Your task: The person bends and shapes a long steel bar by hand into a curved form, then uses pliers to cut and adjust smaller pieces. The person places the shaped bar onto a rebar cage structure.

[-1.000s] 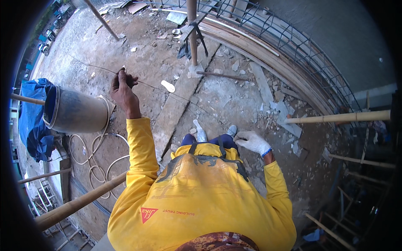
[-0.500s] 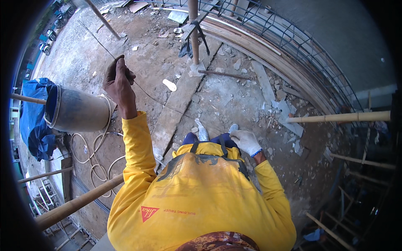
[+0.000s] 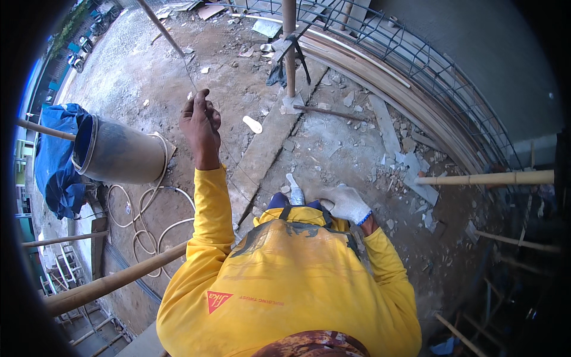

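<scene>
My bare left hand (image 3: pixel 201 118) is raised out ahead on the left, its fingers closed in a pinch on a thin wire (image 3: pixel 190 75). One stretch of the wire rises from the fingertips toward a slanting pole. The other runs down past the wrist toward my waist, fading from sight against the ground. My right hand (image 3: pixel 346 204), in a white work glove with a blue cuff edge, is close to my waist. Its fingers look drawn together but are smeared, and what they hold is hidden.
To the left stand a large drum (image 3: pixel 125 149), a blue tarp (image 3: pixel 56 154) and a coiled hose (image 3: pixel 141 223). An upright bamboo pole (image 3: pixel 289 53) rises ahead. Stacked planks (image 3: pixel 380 83) and a rebar cage (image 3: pixel 416 53) lie far right. Bamboo poles jut in from both sides; rubble litters the ground.
My left hand has come lower and to the right, bringing the wire along. My right hand has shifted left across the front of my waist. The view has turned slightly.
</scene>
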Motion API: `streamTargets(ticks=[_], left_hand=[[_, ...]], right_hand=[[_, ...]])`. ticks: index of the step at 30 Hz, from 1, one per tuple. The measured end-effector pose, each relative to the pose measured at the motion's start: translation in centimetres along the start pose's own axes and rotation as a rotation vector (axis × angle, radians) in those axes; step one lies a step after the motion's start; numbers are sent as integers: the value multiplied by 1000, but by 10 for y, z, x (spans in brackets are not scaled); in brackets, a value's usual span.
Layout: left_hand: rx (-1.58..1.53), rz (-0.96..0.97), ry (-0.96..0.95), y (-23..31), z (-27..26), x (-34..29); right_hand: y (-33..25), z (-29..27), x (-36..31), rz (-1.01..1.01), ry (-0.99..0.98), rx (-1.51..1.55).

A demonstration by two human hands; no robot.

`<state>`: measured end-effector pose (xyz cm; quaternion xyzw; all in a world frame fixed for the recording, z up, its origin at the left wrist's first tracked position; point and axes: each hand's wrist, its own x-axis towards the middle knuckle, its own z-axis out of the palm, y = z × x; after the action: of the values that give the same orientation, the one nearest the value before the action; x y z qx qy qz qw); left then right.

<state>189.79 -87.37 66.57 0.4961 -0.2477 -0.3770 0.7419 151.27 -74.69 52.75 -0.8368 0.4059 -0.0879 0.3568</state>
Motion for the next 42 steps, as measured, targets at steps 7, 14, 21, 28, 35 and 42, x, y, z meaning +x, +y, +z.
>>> streamTargets(ticks=[7,14,21,28,35,42], left_hand=[[-68,128,73,9,-14,9],[-120,192,105,2,13,-9],[-191,60,25,-24,47,-54],[32,-133,-322,4,23,-41],[69,-117,-384,12,33,-40],[-35,210,-254,4,68,-67]], right_hand=[[-9,-13,0,2,22,-171],[-68,-31,31,110,226,101],[-111,-46,90,-146,347,426],[-109,-76,82,-97,231,229],[-93,-72,84,-188,193,-84],[-82,-78,107,58,397,113]])
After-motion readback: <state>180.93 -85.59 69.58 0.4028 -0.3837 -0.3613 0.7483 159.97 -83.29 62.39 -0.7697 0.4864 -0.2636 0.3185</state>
